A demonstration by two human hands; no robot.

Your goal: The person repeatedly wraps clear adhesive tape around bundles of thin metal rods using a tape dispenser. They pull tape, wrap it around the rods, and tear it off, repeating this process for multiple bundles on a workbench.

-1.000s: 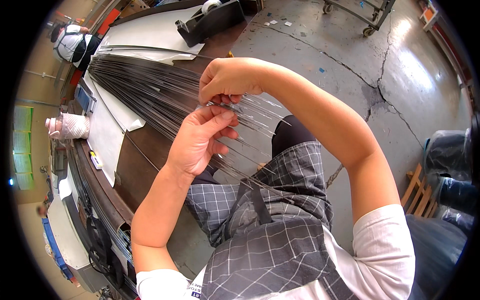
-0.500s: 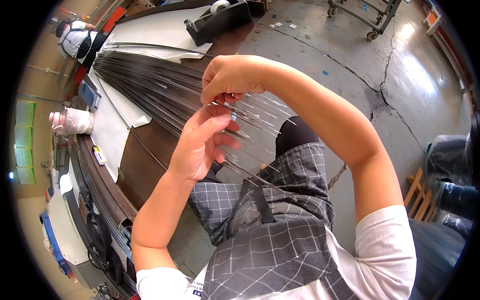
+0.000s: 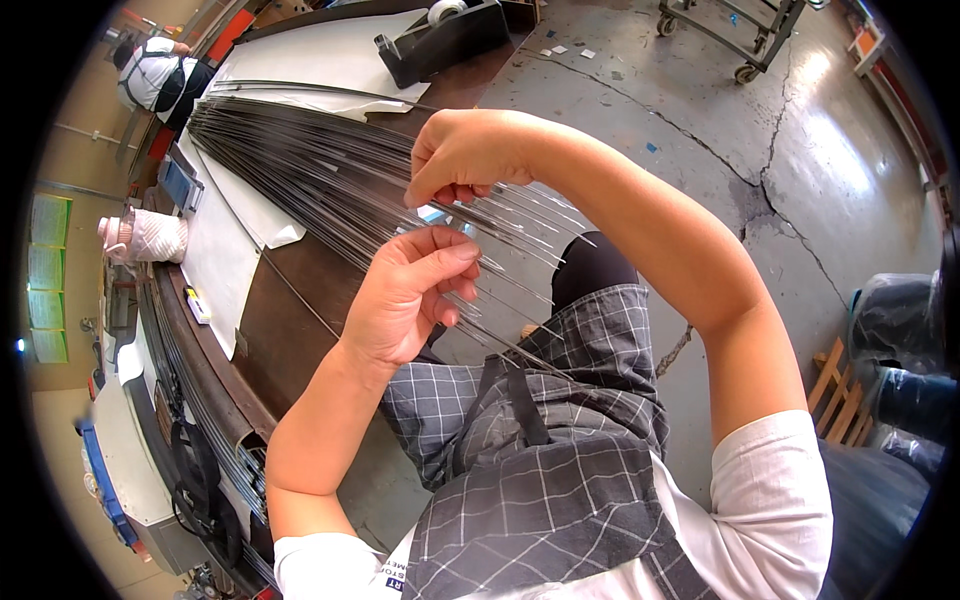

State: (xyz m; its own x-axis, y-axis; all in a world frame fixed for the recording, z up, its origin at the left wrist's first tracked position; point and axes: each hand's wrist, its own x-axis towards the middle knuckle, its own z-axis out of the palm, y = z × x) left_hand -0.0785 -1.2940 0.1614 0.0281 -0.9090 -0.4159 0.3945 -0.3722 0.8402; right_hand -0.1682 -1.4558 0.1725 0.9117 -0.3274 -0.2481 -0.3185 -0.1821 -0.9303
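A wide fan of thin dark wires (image 3: 290,160) runs from the far left of the table toward me, its shiny loose ends reaching past the table edge above my lap. My right hand (image 3: 470,150) is closed over the near part of the fan, pinching some of the wires from above. Just below it, my left hand (image 3: 405,295) has thumb and forefinger pressed together and the other fingers curled beside the wires; what it pinches is hidden. A small pale bluish clear piece (image 3: 431,213), perhaps tape, shows between the hands.
White paper (image 3: 215,250) covers part of the brown table (image 3: 280,330). A black tape dispenser (image 3: 445,45) stands at the far edge. A pink-lidded bottle (image 3: 150,238) and a yellow-white cutter (image 3: 197,306) are at left. A wheeled cart (image 3: 735,40) stands beyond; a person (image 3: 160,80) works far left.
My left hand has drawn slightly down from my right, and its thumb and fingers have closed together. My right hand has hardly moved and keeps its pinch on the wires.
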